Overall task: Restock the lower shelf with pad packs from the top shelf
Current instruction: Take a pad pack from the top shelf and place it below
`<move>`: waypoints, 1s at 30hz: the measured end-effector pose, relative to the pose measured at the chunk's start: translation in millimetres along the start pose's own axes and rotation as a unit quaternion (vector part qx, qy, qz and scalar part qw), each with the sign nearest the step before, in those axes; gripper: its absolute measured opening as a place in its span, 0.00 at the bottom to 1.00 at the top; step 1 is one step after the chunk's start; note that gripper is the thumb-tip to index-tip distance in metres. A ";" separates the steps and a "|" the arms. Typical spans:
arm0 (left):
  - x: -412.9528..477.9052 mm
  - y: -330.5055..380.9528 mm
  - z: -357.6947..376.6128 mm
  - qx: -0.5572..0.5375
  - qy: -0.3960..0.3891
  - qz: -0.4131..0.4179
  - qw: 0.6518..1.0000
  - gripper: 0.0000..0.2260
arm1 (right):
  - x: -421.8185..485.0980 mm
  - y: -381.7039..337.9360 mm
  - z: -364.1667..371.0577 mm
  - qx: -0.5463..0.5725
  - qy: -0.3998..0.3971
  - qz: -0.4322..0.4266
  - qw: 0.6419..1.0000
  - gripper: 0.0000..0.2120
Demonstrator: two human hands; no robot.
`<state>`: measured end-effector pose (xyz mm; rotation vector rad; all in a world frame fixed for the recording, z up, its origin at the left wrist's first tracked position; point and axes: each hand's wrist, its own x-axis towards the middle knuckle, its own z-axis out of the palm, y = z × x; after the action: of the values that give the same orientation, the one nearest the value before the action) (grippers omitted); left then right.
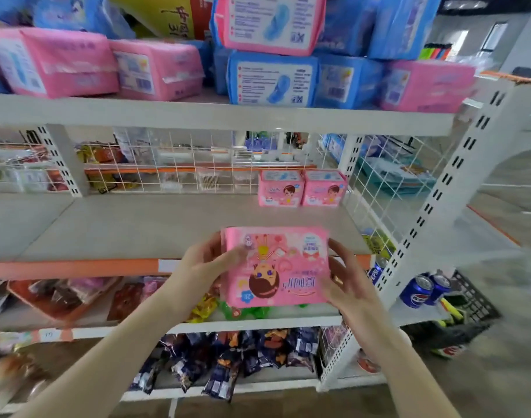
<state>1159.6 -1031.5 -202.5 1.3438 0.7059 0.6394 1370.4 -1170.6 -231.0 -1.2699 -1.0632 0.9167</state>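
Observation:
A pink pad pack point(276, 267) with a cartoon face, printed upside down from my view, is held between both hands in front of the lower shelf point(137, 227). My left hand point(203, 260) grips its left edge, thumb on the front. My right hand point(345, 279) grips its right edge. Two matching pink packs point(280, 188) point(324, 188) stand upright side by side at the back right of that shelf. The top shelf point(197, 114) carries piles of pink packs point(62, 61) and blue packs point(273, 78).
A white wire mesh point(182, 164) backs the lower shelf, and a slotted white upright point(439, 194) stands at the right. Snack packets point(228, 363) fill the shelves below. Blue soda cans point(421, 289) sit beside a black crate point(475, 300) at the right.

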 end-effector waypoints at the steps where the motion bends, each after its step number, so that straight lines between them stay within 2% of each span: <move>1: -0.6 -1.0 5.8 0.003 -0.007 -0.004 1.000 0.18 | -2.5 1.0 -2.8 0.001 0.014 0.000 1.000 0.34; 3: 0.5 -6.9 11.6 -0.003 -0.023 -0.001 1.000 0.24 | -6.6 2.7 -10.3 0.014 0.031 0.004 0.999 0.37; 5: 3.2 -11.9 13.1 0.008 -0.030 -0.003 1.000 0.37 | -9.4 4.6 -20.2 0.014 0.040 -0.002 0.999 0.39; 6: 4.4 -14.0 12.9 0.026 -0.034 -0.003 0.999 0.42 | -10.2 3.9 -24.8 0.014 0.041 -0.004 0.999 0.40; 8: 5.7 -17.0 14.1 0.090 -0.059 -0.020 0.994 0.47 | -9.5 0.6 -31.5 0.017 0.040 -0.005 0.999 0.41; 11: 2.2 -20.5 26.9 0.145 -0.147 -0.061 0.976 0.43 | -4.2 -5.9 -35.1 0.009 0.028 -0.007 1.000 0.39; 13: 0.8 -24.1 37.1 0.165 -0.184 -0.064 0.967 0.32 | 1.3 -8.8 -34.4 -0.001 0.027 -0.004 1.000 0.38; 15: 1.4 -28.5 44.3 0.161 -0.185 -0.066 0.967 0.23 | 5.9 -11.1 -33.4 -0.016 0.031 0.006 0.999 0.38; 17: 2.6 -33.6 47.7 0.144 -0.163 -0.069 0.974 0.23 | 8.9 -12.9 -34.0 -0.040 0.043 0.014 0.998 0.42; 20: 4.4 -48.2 45.8 0.085 -0.112 -0.072 0.987 0.31 | 4.1 -3.1 -38.4 -0.042 0.084 0.042 0.995 0.47; 23: 6.1 -64.5 44.7 -0.056 -0.066 -0.071 0.994 0.39 | -12.8 17.6 -36.9 -0.016 0.092 0.075 0.993 0.49; 26: 5.0 -76.4 50.1 -0.205 -0.046 -0.061 0.976 0.43 | -26.6 31.5 -20.3 -0.015 0.040 0.110 0.993 0.56; 28: 2.1 -83.9 55.9 -0.252 -0.046 -0.059 0.965 0.42 | -28.9 37.5 -6.3 -0.004 0.019 0.119 0.993 0.52; 30: -0.7 -89.8 60.0 -0.233 -0.044 -0.055 0.970 0.38 | -27.8 39.8 2.8 0.005 0.039 0.114 0.993 0.44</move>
<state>1206.2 -1081.0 -286.4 0.8868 0.5119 0.6066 1361.5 -1192.4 -273.5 -1.4275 -0.8627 1.0350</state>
